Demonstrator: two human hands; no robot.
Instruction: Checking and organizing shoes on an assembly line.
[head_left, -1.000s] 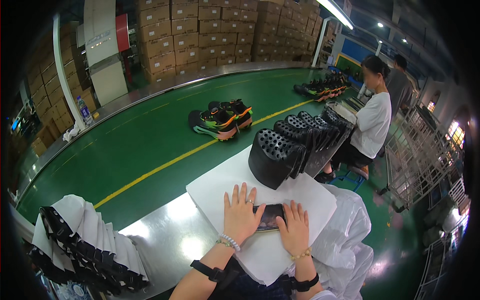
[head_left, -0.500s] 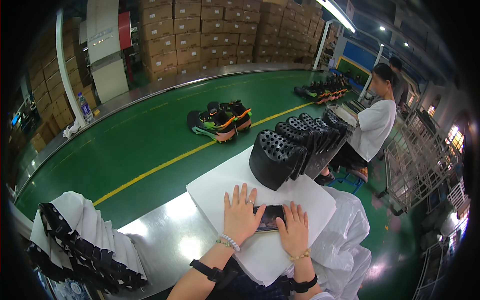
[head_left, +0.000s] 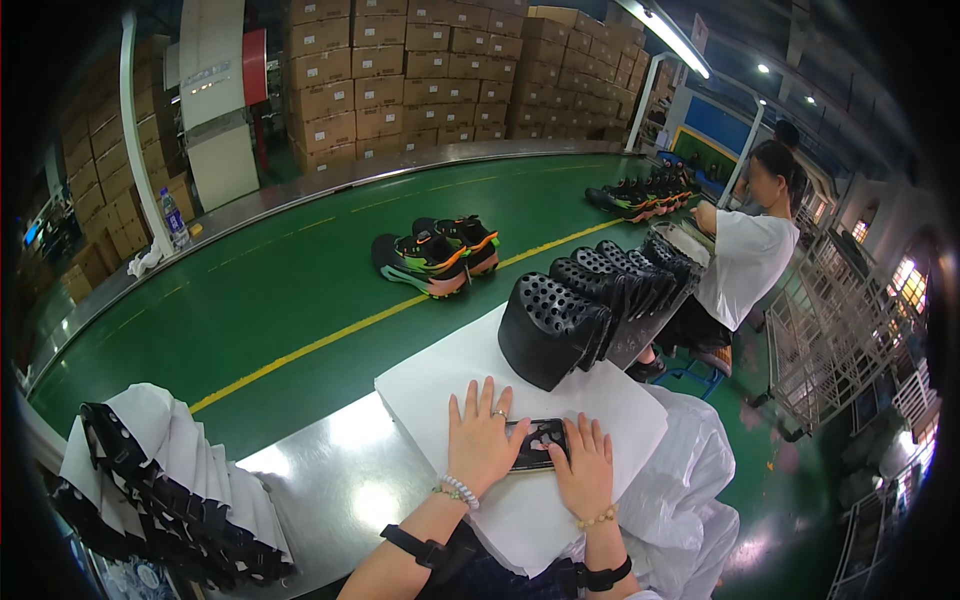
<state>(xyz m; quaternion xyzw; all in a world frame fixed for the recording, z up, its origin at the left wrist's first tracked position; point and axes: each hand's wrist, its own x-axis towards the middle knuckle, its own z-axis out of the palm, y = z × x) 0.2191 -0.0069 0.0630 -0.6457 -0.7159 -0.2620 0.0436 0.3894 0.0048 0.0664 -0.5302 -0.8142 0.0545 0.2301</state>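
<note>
A dark smartphone (head_left: pixel 536 446) lies on a stack of white paper sheets (head_left: pixel 420 386) in front of me. My left hand (head_left: pixel 482 440) rests flat on the paper at its left, fingers spread, thumb at the phone's edge. On the other side lies my right hand (head_left: pixel 586 474), also flat and open, its thumb touching the phone's lower right. Just beyond the hands, a row of black, hole-dotted, shoe-shaped pieces (head_left: pixel 552 330) stands on the paper and the bench.
At left are stacked white pieces with black patterned trim (head_left: pixel 165 480) on the metal bench (head_left: pixel 345 450). Sneakers (head_left: pixel 425 262) sit on the green conveyor belt (head_left: pixel 290 290). White plastic sheeting (head_left: pixel 690 460) hangs at right. A person (head_left: pixel 750 245) sits farther along; wire racks (head_left: pixel 830 330) stand behind.
The picture on the phone's screen differs. The sneakers have shifted slightly left on the belt. The seated person's arms and head have moved. My hands stay almost where they were.
</note>
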